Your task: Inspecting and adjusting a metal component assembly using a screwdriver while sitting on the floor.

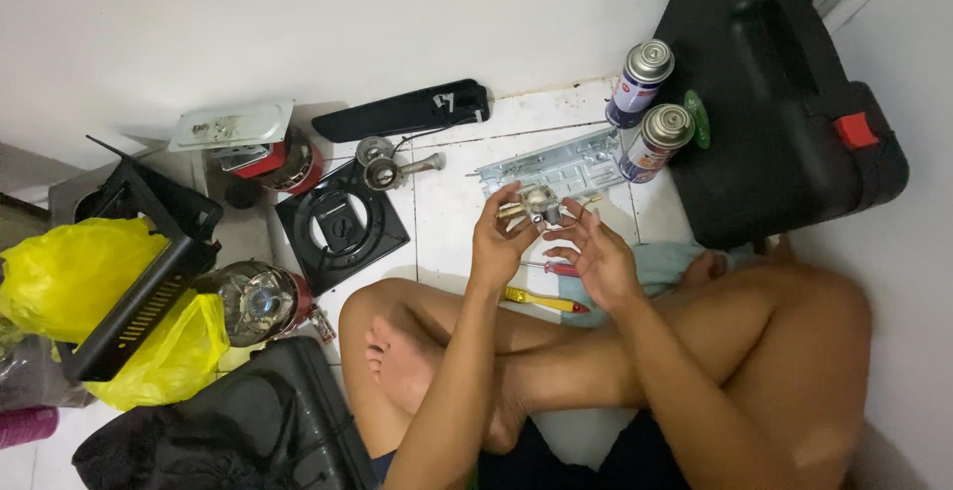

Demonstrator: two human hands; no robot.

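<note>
I sit cross-legged on a white tiled floor. My left hand (499, 240) and my right hand (596, 257) together hold a small silvery metal valve part (539, 203) above my knees. The left fingers grip it from the left, the right fingertips pinch its right side. Below the hands lie a yellow-handled tool (541, 300) and a red-handled screwdriver (558, 268) on the floor, beside a light blue cloth (663, 262).
Two gas canisters (650, 118) and a perforated metal plate (556, 164) lie ahead. A black case (784, 113) sits right. A black burner plate (340, 224), stove parts (258, 147), a metal fitting (392, 164), yellow bags (69, 272) and a black bag (238, 430) lie left.
</note>
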